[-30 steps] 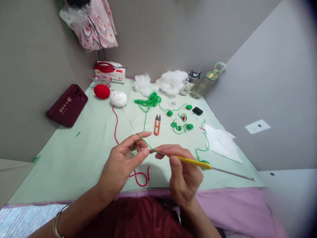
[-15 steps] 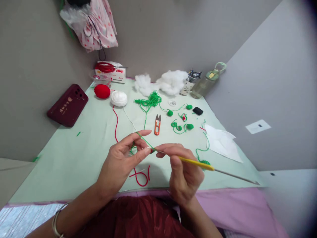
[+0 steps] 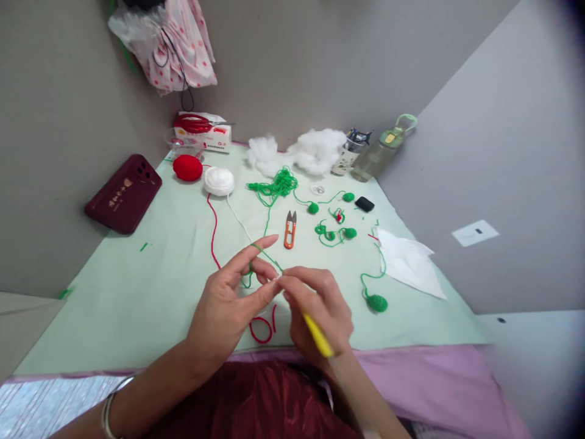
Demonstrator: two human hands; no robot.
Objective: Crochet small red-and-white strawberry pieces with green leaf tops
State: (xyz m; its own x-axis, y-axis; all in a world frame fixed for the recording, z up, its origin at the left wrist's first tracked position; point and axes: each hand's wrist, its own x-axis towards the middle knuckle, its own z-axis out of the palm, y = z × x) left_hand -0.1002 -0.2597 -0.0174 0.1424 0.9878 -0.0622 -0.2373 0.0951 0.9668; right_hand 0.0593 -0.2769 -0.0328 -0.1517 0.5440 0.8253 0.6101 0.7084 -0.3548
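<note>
My right hand (image 3: 320, 314) is closed round a crochet hook with a yellow handle (image 3: 319, 335), its tip at my left fingertips. In my left hand (image 3: 226, 299) a small piece of crochet is pinched between thumb and fingers, mostly hidden. Green yarn (image 3: 267, 252) runs over the raised left index finger to the hook. This strand leads back to a loose green tangle (image 3: 278, 185) on the table. Red yarn (image 3: 261, 330) lies curled below the hands. Beyond them are orange thread snips (image 3: 289, 230).
A red yarn ball (image 3: 187, 167) and a white yarn ball (image 3: 219, 182) sit at the back left, near a maroon phone (image 3: 124, 195). White stuffing (image 3: 317, 151), a pen cup (image 3: 346, 160) and a bottle (image 3: 377, 155) stand behind. Small green crocheted balls (image 3: 377, 303) lie right.
My right hand has turned, swinging the hook's yellow handle from pointing right to pointing down toward me. The left hand stays nearly in place with its yarn.
</note>
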